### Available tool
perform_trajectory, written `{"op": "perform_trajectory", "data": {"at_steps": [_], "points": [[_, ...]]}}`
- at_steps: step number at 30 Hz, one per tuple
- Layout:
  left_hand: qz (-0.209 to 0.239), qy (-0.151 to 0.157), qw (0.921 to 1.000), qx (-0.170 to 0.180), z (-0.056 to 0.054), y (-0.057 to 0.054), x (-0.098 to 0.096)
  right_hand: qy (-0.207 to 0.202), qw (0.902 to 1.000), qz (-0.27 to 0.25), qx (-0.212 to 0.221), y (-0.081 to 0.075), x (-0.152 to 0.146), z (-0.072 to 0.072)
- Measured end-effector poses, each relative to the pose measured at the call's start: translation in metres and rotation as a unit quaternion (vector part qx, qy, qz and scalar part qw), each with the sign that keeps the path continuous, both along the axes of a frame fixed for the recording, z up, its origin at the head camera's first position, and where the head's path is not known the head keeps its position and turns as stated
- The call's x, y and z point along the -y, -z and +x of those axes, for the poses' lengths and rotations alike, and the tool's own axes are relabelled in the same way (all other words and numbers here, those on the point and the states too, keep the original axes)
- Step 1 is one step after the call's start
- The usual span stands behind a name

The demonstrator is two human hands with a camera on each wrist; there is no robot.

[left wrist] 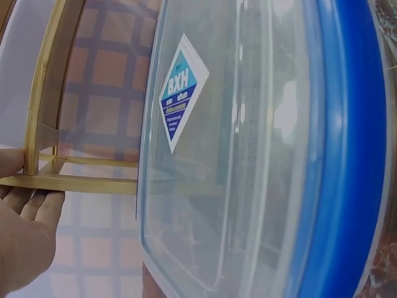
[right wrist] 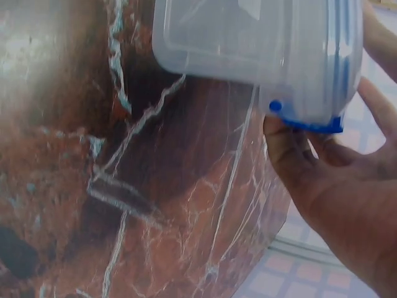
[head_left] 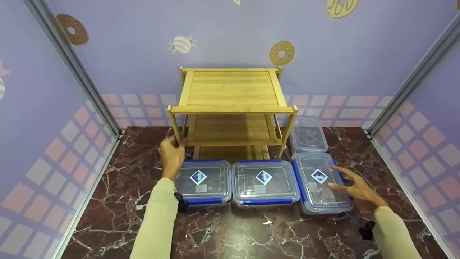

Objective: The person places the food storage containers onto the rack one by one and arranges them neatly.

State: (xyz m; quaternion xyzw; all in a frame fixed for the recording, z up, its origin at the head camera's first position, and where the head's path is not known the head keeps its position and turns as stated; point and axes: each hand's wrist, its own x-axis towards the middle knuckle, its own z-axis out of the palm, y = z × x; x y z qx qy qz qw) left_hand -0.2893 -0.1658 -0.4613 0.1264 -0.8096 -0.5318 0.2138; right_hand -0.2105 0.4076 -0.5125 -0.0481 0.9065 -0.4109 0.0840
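A three-tier wooden shelf stands against the back wall. My left hand grips its front left leg, with the thumb on one side and the fingers on the other. Before the shelf lie two clear plastic food containers, the left container and the middle container, both with blue latches. A third, the right container, is turned lengthwise. My right hand holds its right edge, thumb over the lid and fingers at the blue latch.
Another clear container stands behind the right container, beside the shelf. The dark red marbled floor is bounded by patterned purple walls with metal corner rails at the left and right.
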Motion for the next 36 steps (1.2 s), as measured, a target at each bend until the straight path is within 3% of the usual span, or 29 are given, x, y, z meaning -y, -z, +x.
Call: {"op": "perform_trajectory", "data": {"at_steps": [12,19,30,36], "points": [[-0.006,0.000,0.9998,0.019,-0.001,0.000,0.000,-0.003,0.9965,-0.063,0.054,0.001,-0.015,0.003],[-0.006,0.001,0.9995,0.030,0.001,0.000,0.003,-0.001,0.9865,-0.143,0.080,0.011,-0.019,0.006],[-0.013,0.000,0.9997,0.018,0.001,0.000,0.003,-0.006,0.9888,-0.132,0.070,0.016,-0.025,0.009],[-0.016,0.004,0.9998,0.014,0.001,0.001,0.003,0.004,0.9816,-0.169,0.089,0.019,-0.026,0.010]]}}
